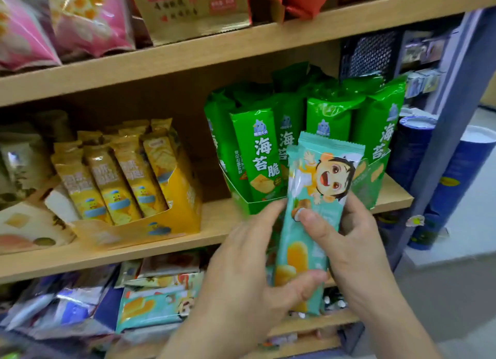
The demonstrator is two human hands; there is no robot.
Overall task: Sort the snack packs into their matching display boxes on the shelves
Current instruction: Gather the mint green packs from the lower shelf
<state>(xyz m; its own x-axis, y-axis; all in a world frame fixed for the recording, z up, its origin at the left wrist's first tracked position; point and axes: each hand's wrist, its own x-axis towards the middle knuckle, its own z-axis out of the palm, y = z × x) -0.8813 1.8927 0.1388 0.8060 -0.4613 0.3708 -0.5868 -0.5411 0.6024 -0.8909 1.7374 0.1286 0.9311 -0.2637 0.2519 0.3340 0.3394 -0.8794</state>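
**Teal pack gripped in both hands in front of the green box**

A person is holding a long teal pack [300, 248] upright in the air, in front of the middle shelf [214, 232] and partly covering the green box [257, 205] of green packs [261, 155]. The left hand [249, 273] is gripping the pack's lower end, with its thumb lying across the front and its fingers curling behind. The right hand [359, 240] is clamping the middle, with its thumb pressing on the front and its fingers wrapping round the back.

The print is not matching the green box, nor the yellow box [185, 197] to the left. Similar teal packs [150, 307] are lying on the lower shelf [341, 318], so that is probably where it belongs. Whether a box is sitting under them is unclear.

The pack is looking light, and its glossy film is likely to be slick and crinkly. The contents, pictured as small cakes, are probably soft and easily crushed. Holding it by the long edges near mid-length, or by the flat crimped seal at the top, should be safer than squeezing the face. One hand should be enough to carry it.
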